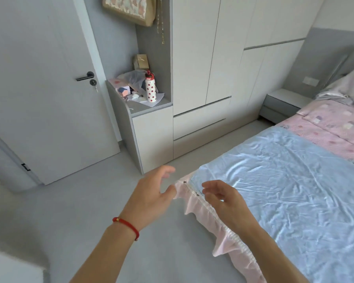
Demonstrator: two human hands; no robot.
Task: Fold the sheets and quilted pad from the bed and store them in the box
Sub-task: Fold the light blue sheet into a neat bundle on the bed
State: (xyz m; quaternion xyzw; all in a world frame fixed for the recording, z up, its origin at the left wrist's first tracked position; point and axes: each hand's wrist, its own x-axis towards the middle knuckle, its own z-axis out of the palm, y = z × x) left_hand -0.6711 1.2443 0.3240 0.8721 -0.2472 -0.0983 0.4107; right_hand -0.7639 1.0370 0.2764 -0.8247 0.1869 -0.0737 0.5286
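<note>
A shiny light blue sheet (284,180) lies spread over the near part of the bed. Under it, a pink ruffled bed skirt (223,227) with a white elastic seam hangs along the bed's edge. A pink patterned sheet (335,131) covers the far part. My left hand (151,193), with a red string bracelet, hovers at the bed's near corner with relaxed fingers, its thumb close to the pink corner. My right hand (225,199) is over the blue sheet's corner with fingers loosely curled; it grips nothing that I can see. No box is in view.
A white wardrobe (202,78) and a low cabinet (151,135) with a polka-dot bottle (150,88) stand across a strip of grey floor (90,211). A door (49,88) is at left. A nightstand (282,103) and grey pillows (347,86) are at the bed's head.
</note>
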